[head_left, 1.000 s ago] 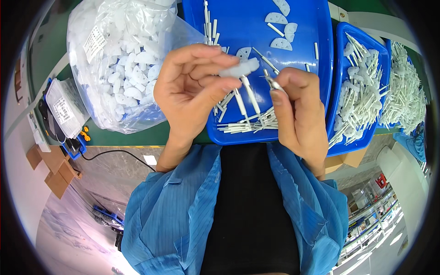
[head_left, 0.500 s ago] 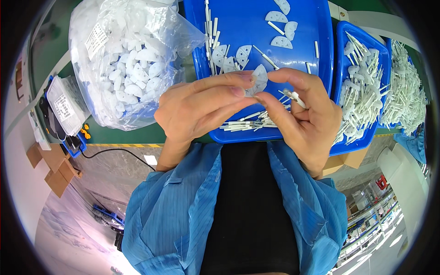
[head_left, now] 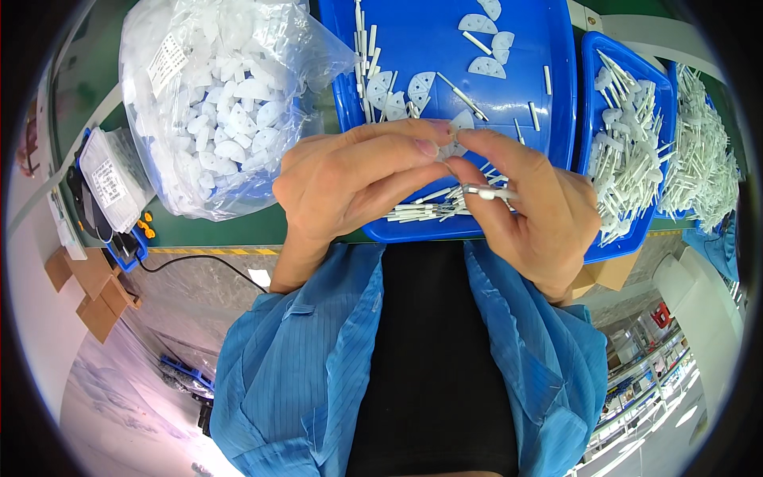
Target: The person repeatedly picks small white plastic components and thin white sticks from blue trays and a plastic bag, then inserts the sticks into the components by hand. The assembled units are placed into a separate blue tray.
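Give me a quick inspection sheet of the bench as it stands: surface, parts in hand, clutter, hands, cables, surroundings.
Surface: green bench top with a yellow edge stripe.
Job's things: small white fan-shaped piece pinched between both hands over the middle blue tray, which holds loose white rods and more fan pieces; a thin white rod lies across the right fingers.
Clutter: clear bag of white fan pieces at left; right blue tray heaped with assembled white parts; small clear box.
Hands: left hand and right hand meet fingertip to fingertip.
Cables: black cable below the bench edge.
Surroundings: cardboard boxes on the floor at left.
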`<state>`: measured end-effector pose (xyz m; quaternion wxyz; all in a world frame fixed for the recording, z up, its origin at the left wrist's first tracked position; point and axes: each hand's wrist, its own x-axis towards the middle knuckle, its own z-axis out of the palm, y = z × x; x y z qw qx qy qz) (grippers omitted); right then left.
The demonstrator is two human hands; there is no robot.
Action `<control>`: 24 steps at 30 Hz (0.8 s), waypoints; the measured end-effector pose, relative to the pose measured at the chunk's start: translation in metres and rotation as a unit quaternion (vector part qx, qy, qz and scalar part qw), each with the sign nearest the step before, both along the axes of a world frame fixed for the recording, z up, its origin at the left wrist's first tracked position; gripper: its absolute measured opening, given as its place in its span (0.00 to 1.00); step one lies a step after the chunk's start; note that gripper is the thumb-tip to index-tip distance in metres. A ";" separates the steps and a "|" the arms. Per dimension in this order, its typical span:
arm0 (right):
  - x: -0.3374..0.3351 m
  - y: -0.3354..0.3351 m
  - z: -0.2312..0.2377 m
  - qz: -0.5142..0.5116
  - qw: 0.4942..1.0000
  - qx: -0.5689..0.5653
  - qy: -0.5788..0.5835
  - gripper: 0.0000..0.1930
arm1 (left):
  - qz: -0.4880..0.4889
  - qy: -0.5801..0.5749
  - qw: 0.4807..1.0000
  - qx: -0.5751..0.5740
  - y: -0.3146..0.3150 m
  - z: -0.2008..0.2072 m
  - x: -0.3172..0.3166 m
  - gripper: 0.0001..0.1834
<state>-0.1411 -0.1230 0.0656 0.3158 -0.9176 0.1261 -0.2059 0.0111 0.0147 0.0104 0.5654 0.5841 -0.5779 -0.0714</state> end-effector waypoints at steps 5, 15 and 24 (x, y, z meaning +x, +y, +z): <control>0.001 0.014 0.007 -0.081 0.979 0.183 0.030 0.16 | 0.003 0.018 1.000 -0.003 0.004 0.000 0.000 0.26; 0.008 0.015 -0.002 -0.102 0.853 0.512 -0.009 0.21 | -0.015 0.071 0.996 -0.052 0.006 -0.010 -0.001 0.31; 0.011 0.009 -0.011 -0.091 0.887 0.453 0.026 0.17 | -0.011 0.020 1.000 -0.014 0.002 -0.004 0.001 0.29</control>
